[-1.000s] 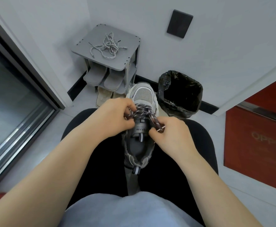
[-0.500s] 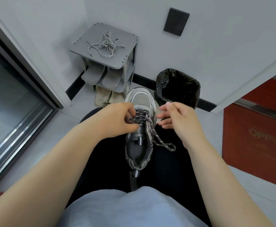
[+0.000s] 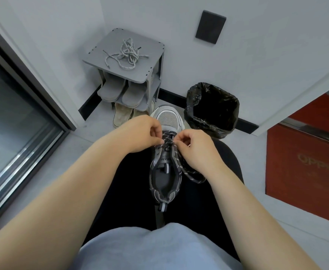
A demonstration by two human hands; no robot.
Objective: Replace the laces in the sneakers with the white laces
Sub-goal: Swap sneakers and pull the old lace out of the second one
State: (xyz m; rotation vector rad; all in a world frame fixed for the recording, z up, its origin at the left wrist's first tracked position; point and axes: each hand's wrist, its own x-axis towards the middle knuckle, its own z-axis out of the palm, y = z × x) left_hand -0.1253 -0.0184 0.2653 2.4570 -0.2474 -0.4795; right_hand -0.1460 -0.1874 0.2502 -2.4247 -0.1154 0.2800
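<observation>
On lap (image 3: 120,191): sneaker (image 3: 165,172) | left hand (image 3: 142,133) and right hand (image 3: 195,147) each pinch dark lace (image 3: 191,174) on sneaker | one end trails loose, rest threaded | white laces (image 3: 125,54) on rack (image 3: 152,69) beyond sneaker, unused | early: unlacing barely begun

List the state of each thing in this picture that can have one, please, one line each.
Grey mesh sneaker, upright on the lap, toe pointing away.
Dark speckled lace, threaded at the front, loose part lying on the right thigh.
Left hand, pinches the dark speckled lace.
Right hand, pinches the dark speckled lace.
White speckled laces, tangled loose on top of the grey shoe rack.
Black-lined bin, open.
</observation>
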